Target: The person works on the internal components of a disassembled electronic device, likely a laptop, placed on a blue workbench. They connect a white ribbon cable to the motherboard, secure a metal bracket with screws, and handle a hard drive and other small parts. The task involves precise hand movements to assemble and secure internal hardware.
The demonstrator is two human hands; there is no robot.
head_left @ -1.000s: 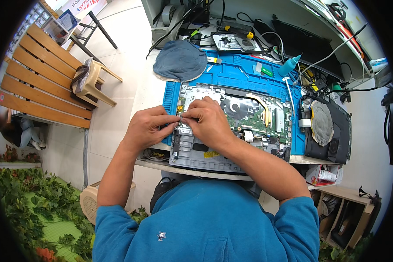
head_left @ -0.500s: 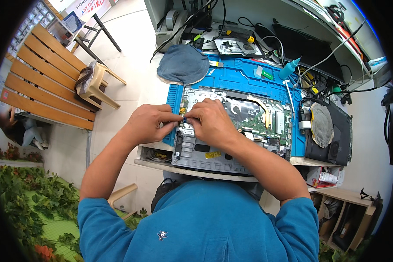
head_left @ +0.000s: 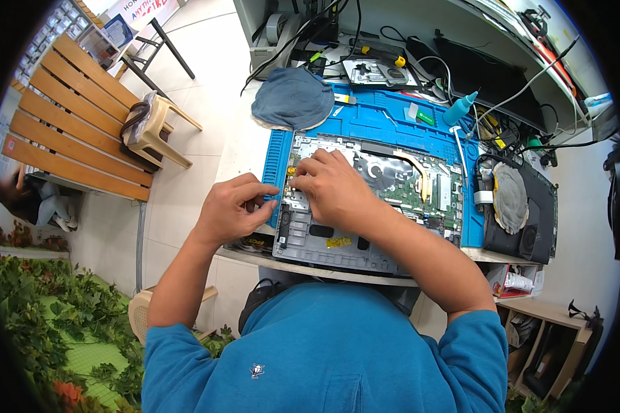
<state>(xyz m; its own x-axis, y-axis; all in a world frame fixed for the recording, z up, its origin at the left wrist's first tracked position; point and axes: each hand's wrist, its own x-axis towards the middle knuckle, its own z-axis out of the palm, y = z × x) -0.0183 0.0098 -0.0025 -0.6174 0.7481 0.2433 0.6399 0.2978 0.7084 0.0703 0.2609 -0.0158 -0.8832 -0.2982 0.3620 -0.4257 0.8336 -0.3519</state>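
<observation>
An opened laptop chassis lies on the blue mat, its green circuit board with a copper heat pipe bared. My right hand is over the chassis's left part, fingers bent and closed down at its left edge near a yellow piece. Whatever those fingertips pinch is too small or hidden to make out. Just off that same edge is my left hand, thumb and forefinger apart with nothing visible between them.
A round blue-grey cloth pad sits at the mat's back left. On the blue mat stand a blue bottle and small tools. At right, a grey pad rests on a black device. Cables hang at the back.
My left hand has drawn back left and down from the chassis edge, its finger and thumb parting. The right hand stays at the edge, slightly shifted.
</observation>
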